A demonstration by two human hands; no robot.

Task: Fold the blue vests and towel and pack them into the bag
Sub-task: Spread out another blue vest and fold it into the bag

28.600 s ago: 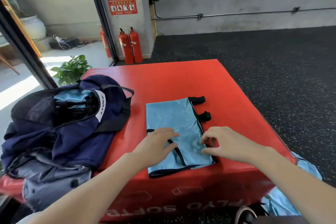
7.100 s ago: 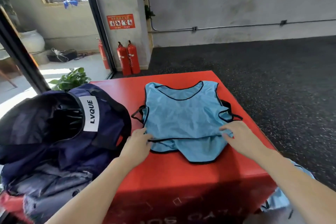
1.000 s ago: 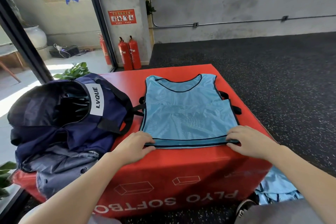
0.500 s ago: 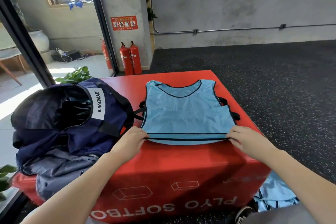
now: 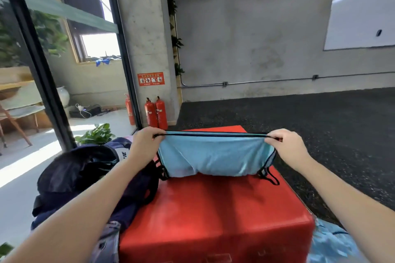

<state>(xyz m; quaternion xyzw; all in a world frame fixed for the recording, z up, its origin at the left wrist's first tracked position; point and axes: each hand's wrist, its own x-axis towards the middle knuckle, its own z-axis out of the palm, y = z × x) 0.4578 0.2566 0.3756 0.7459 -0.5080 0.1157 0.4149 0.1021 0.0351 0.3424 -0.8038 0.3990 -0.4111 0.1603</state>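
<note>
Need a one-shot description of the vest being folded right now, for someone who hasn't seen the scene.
Find the big red soft box in the foreground. The vest is the light blue cloth with black trim lifted above its far end, stretched between the left hand and right hand. The dark navy bag sits left; other blue cloth lies on the floor.

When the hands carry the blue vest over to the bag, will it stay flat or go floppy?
Probably floppy: the blue vest sags between the left hand and right hand, which pinch its hem. It looks thin and light. Its loose straps may snag, so supporting it underneath seems wise.
</note>
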